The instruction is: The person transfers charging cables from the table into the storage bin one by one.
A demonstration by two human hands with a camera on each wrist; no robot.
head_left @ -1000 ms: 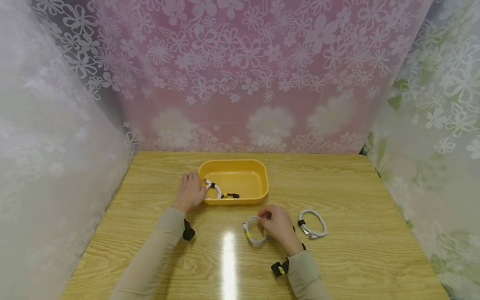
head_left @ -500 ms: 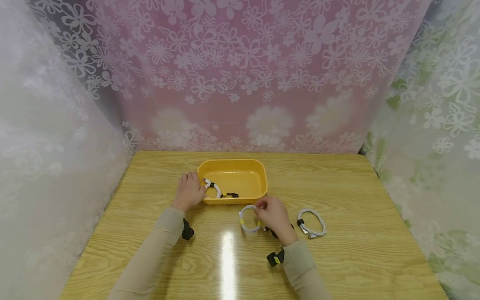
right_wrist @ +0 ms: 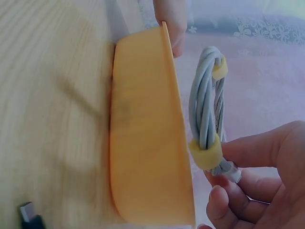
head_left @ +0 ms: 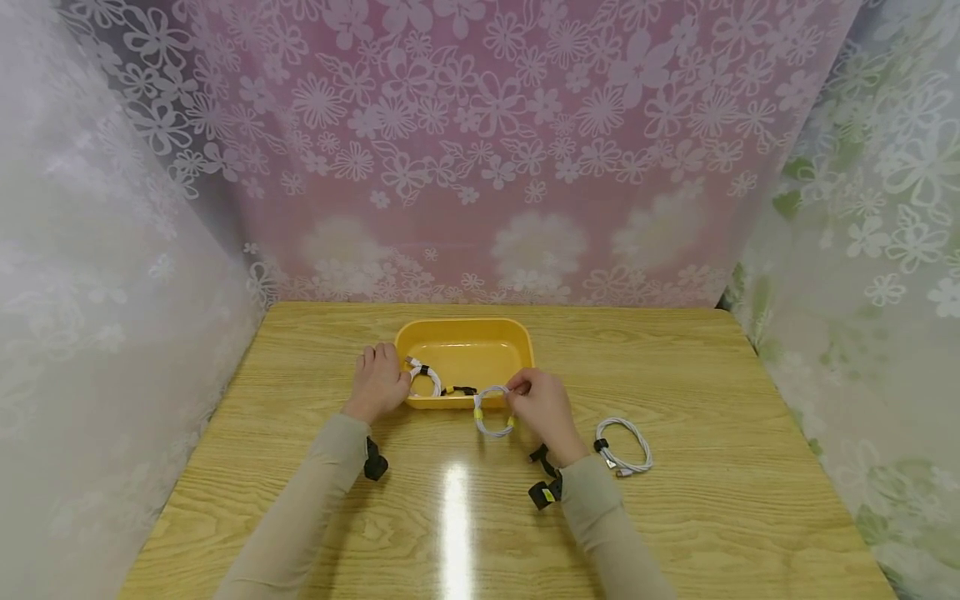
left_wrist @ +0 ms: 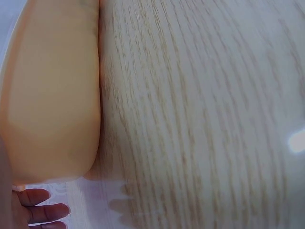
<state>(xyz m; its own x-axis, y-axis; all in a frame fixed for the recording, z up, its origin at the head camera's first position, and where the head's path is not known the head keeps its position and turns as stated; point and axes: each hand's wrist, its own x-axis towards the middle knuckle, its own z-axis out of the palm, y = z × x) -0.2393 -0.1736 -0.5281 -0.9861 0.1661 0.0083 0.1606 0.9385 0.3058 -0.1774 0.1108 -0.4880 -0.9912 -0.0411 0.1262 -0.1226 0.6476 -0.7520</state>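
My left hand [head_left: 375, 385] holds the left end of a yellow plastic bin [head_left: 517, 342], its thumb over the rim. In the left wrist view its fingers [left_wrist: 47, 212] lie along the bin's end wall. A coiled white charging cable [head_left: 493, 433] with yellow ties hangs from my right hand [head_left: 543, 408], pinched between thumb and fingers. In the right wrist view this cable [right_wrist: 202, 105] is raised just beside the bin's front rim. Inside the bin are a white coiled cable [head_left: 437, 382] with a black strap and a black cable [head_left: 467, 390] with a yellow tie.
Another white coiled cable [head_left: 636, 467] with a black strap lies on the wooden table [head_left: 712, 400] at the right. A black cable [head_left: 542, 456], partly hidden by my right forearm, lies there too. Floral curtains [head_left: 487, 167] hang behind and at both sides.
My right hand has lifted the yellow-tied cable up and forward, from over the table to the bin's front rim. The bin has shifted very slightly left in view; my left hand stays on it.
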